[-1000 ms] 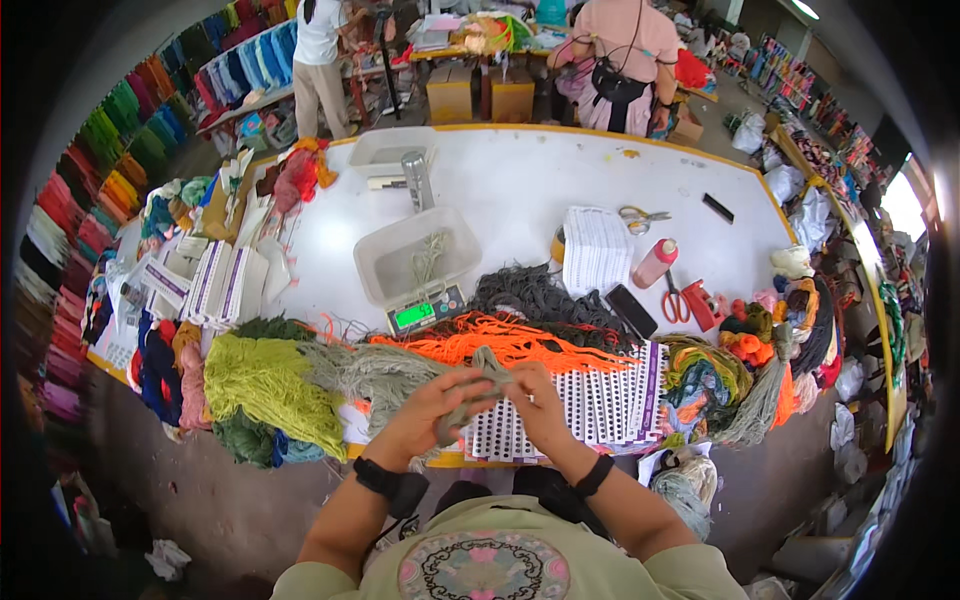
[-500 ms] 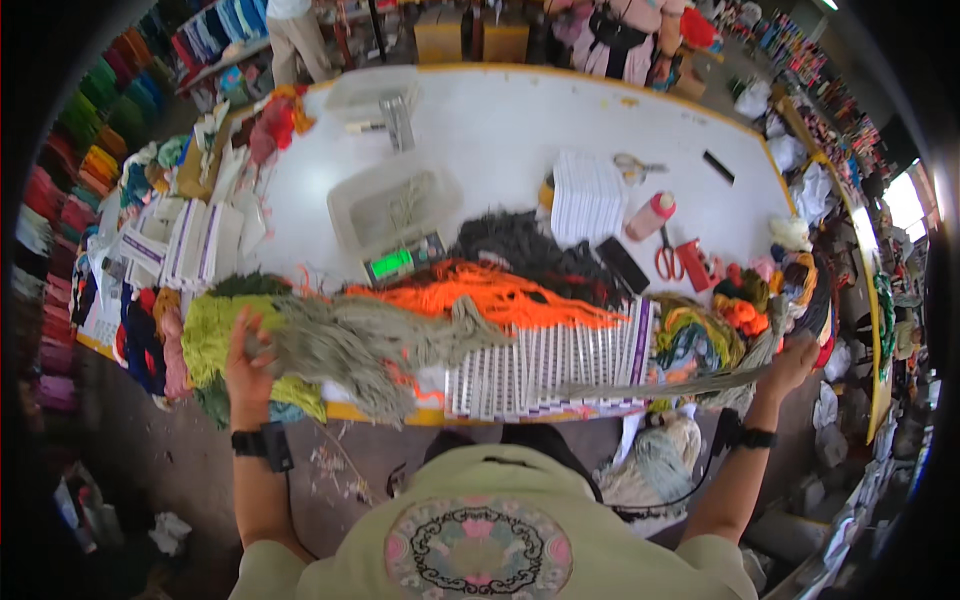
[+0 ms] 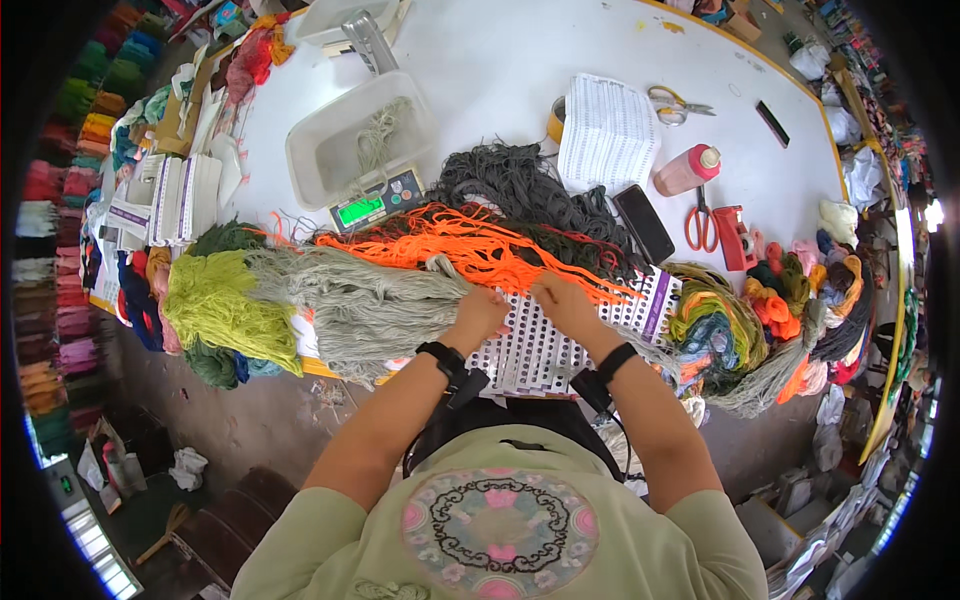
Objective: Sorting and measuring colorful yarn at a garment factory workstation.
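Observation:
My left hand point(image 3: 482, 317) has its fingers curled together at the right end of a grey-green yarn bundle point(image 3: 365, 300). Close beside it, my right hand point(image 3: 562, 303) is closed too, with fingertips pressed together at the lower edge of the orange yarn point(image 3: 470, 250). Anything thin in either hand is too small to make out. Beneath both lie several white punched cards point(image 3: 525, 352) with rows of holes and purple ends. Right of my right wrist, more grey-green strands point(image 3: 648, 345) trail over the cards.
Black yarn point(image 3: 530, 190), a lit scale point(image 3: 375, 202) and a plastic tub point(image 3: 308, 150) lie beyond. A sheet stack point(image 3: 605, 140), phone point(image 3: 643, 225), pink bottle point(image 3: 682, 174) and red-handled scissors point(image 3: 702, 228) lie right. Lime yarn point(image 3: 225, 305) and multicoloured skeins point(image 3: 715, 320) flank the cards.
Both hands have come inward from far apart to the middle over the cards. My right hand no longer stretches the grey-green strands out to the right. The view has shifted.

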### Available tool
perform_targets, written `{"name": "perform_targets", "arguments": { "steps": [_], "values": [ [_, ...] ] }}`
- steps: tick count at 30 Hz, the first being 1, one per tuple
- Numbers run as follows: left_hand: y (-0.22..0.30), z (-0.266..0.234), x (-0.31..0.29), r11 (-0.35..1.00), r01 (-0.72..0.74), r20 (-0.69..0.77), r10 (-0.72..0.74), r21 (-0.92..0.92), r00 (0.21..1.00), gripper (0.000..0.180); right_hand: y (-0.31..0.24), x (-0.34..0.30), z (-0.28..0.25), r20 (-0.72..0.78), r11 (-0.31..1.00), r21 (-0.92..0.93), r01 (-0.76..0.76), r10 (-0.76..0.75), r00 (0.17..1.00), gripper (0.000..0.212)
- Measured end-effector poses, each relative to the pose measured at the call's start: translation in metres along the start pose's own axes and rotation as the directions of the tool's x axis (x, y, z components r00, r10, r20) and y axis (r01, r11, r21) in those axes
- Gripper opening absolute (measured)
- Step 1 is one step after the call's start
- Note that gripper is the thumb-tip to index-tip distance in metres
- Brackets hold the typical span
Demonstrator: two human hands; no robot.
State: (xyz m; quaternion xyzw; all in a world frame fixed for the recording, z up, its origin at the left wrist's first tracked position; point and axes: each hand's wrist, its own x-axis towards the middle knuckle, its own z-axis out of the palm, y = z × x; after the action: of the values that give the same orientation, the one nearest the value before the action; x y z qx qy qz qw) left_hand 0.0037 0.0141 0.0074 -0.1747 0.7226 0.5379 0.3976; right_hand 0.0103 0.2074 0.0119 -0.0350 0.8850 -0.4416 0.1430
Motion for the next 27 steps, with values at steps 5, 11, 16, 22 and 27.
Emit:
{"name": "perform_targets", "arguments": {
  "steps": [5, 11, 16, 22, 27],
  "values": [
    [-0.028, 0.015, 0.009, 0.851, -0.339, -0.222, 0.449, 0.4, 0.865, 0.021, 0.008, 0.012, 0.013, 0.267, 1.0, -0.001, -0.018, 0.018, 0.964, 0.02],
    [-0.015, 0.01, 0.0, 0.897, -0.006, 0.022, 0.018, -0.442, 1.0, 0.013, 0.011, 0.016, 0.003, 0.409, 0.997, 0.067, -0.024, -0.006, 0.913, 0.018],
    [-0.013, 0.001, 0.006, 0.933, 0.015, 0.134, 0.035, -0.359, 0.99, 0.011, 0.009, 0.024, 0.002, 0.401, 0.988, 0.088, -0.129, 0.083, 0.912, 0.018],
    [-0.004, 0.007, 0.009, 0.971, 0.037, 0.12, -0.009, -0.236, 0.993, 0.009, 0.012, 0.018, 0.013, 0.26, 0.993, 0.109, -0.038, 0.008, 0.966, 0.016],
    [-0.005, 0.012, 0.004, 0.887, 0.094, 0.106, -0.051, -0.451, 0.993, 0.009, 0.008, 0.011, 0.011, 0.271, 0.946, 0.262, -0.19, 0.117, 0.955, 0.013]
  ]
}}
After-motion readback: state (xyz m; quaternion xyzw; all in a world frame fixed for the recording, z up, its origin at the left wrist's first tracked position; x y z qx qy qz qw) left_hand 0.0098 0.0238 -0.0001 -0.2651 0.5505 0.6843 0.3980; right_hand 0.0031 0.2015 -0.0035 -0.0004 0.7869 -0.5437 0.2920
